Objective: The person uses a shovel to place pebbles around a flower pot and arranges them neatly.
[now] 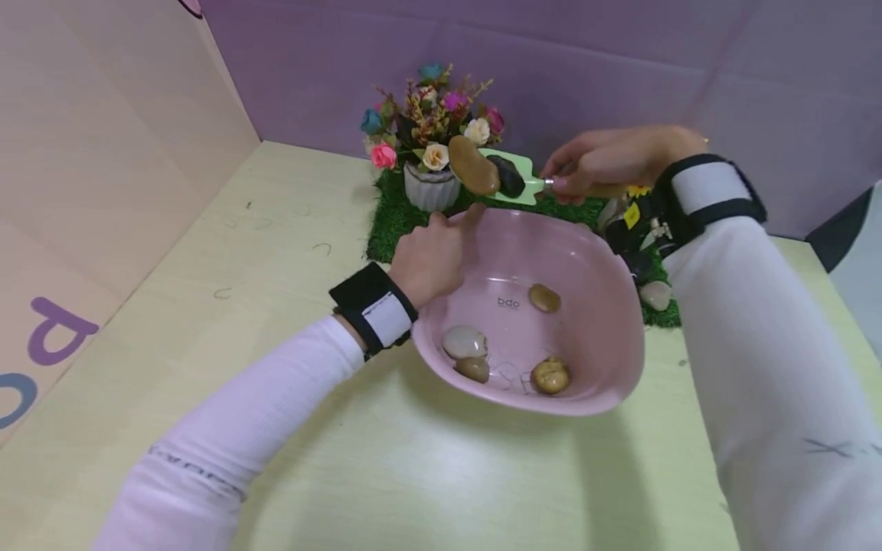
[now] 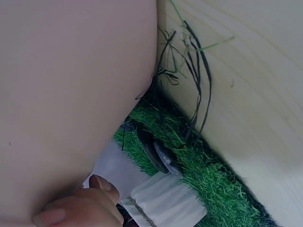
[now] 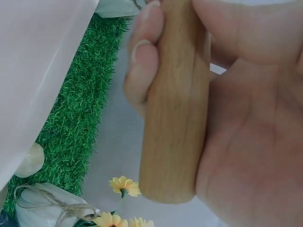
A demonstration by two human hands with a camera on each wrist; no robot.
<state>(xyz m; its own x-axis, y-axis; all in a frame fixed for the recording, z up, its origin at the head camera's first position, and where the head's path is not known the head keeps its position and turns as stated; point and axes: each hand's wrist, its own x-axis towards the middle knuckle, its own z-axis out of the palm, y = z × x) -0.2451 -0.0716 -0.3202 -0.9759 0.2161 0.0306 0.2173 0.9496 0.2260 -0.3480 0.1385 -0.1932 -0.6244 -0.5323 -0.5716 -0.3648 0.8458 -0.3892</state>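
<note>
My left hand (image 1: 434, 256) grips the far-left rim of a pink basin (image 1: 599, 314), which appears raised and tilted over the table. In the left wrist view, curled fingers (image 2: 90, 208) show at the basin's edge. Beyond the far rim, my right hand (image 1: 606, 161) holds a small green trowel (image 1: 525, 167) by its wooden handle (image 3: 175, 104). A long brown stone (image 1: 472, 164) and a black stone (image 1: 508, 176) lie on the trowel's blade. Inside the basin are a tan stone (image 1: 544, 298), a pale stone (image 1: 465, 341), a brown stone (image 1: 472, 370) and a yellowish stone (image 1: 550, 376).
Behind the basin, a white pot (image 1: 430, 190) of artificial flowers (image 1: 441, 115) stands on a green turf mat (image 1: 386, 222). A pale stone (image 1: 655, 295) lies at the mat's right side. The light wooden table (image 1: 289, 229) meets a purple backdrop (image 1: 586, 69).
</note>
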